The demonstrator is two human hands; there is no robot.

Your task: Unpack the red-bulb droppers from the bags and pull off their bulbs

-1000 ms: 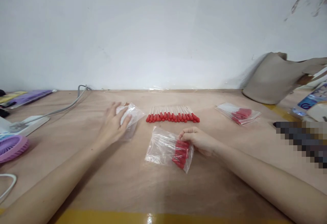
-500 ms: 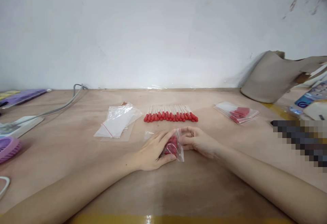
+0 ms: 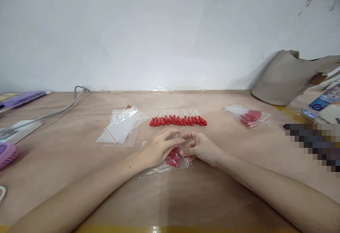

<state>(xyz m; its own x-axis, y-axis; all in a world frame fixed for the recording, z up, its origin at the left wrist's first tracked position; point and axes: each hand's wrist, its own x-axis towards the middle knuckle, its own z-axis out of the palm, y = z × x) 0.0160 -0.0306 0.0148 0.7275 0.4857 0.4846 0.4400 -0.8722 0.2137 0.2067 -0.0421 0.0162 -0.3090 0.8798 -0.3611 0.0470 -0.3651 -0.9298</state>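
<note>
Our left hand point(image 3: 159, 147), a clear bag point(image 3: 174, 160) of red pieces and our right hand point(image 3: 203, 149) come together at the middle of the tabletop point(image 3: 170, 204).
From the left, we see a purple fan point(image 3: 7, 154) at the edge, a grey cable point(image 3: 61, 112), then a pile of flat bags point(image 3: 114, 130). Our left hand lies across the clear bag, fingers bent toward its red-lined edge; we cannot tell whether it grips. Just beyond the bag is a row of red-tipped sticks point(image 3: 177, 120). Our right hand pinches the bag's right edge with thumb and fingertips. Well apart, farther right, lies a packed bag point(image 3: 251, 117) with red pieces inside, near a beige container point(image 3: 278, 78) against the wall.
</note>
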